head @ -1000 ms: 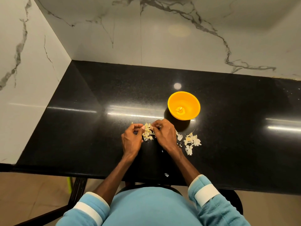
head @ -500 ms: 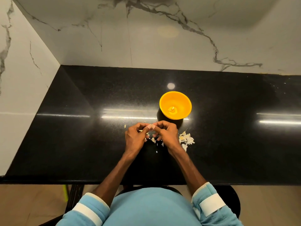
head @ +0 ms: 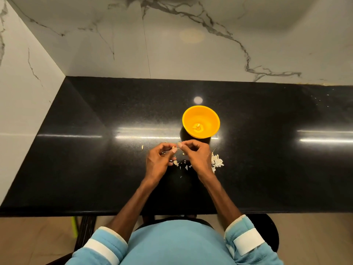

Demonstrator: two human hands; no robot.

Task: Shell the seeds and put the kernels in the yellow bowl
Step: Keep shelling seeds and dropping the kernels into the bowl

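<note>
The yellow bowl [head: 201, 121] stands on the black counter [head: 95, 169], with a few kernels at its bottom. Just in front of it, my left hand [head: 159, 161] and my right hand [head: 196, 157] meet fingertip to fingertip. Both pinch one small pale seed [head: 176, 149] between them, above the counter. Pale shell fragments [head: 216, 161] lie to the right of my right hand. More shell bits [head: 181, 165] lie under and between my hands, partly hidden.
One stray shell piece [head: 142, 147] lies left of my left hand. White marble walls [head: 172, 44] close the counter at the back and the left. Tiny crumbs [head: 322, 98] dot the far right. The counter's front edge runs just above my lap.
My hands have lifted slightly off the shell pile and drawn a little apart, with the seed held between the fingertips. The camera has shifted, so the bowl sits a bit more to the left.
</note>
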